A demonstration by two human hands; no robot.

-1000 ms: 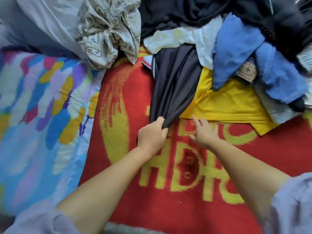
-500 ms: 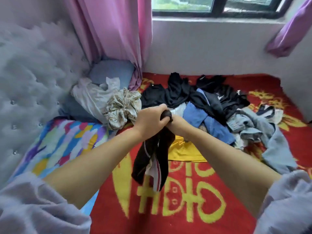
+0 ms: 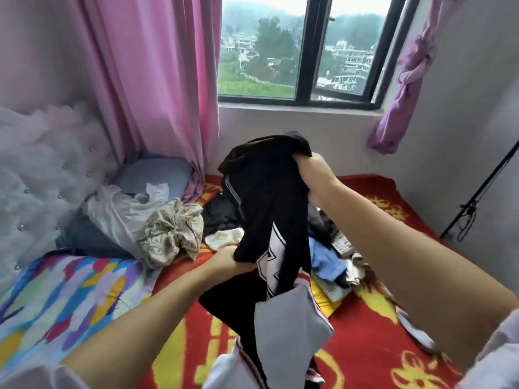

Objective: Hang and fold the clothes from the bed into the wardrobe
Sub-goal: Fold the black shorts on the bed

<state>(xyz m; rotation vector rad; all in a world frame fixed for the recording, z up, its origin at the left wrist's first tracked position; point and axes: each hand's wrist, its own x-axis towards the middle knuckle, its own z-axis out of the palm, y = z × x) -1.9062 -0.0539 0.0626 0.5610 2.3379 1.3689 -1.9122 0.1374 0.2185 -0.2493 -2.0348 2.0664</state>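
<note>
Splitting since 0.5 s ago — right hand (image 3: 311, 175) raised the black garment (image 3: 269, 209).

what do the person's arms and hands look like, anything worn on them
Both forearms are bare. Pale lilac sleeves end around the elbows: the left sleeve and the right sleeve. No watch or bracelet shows on either wrist. The left hand and right hand wear no gloves; rings cannot be made out.

The jersey (image 3: 269, 209) is black with white and red trim. The blanket (image 3: 373, 327) is red with yellow motifs. The sheet (image 3: 64, 293) is patched blue, yellow, purple and pink. The curtain (image 3: 157, 80) is pink; the knotted curtain (image 3: 404, 85) purple.
</note>
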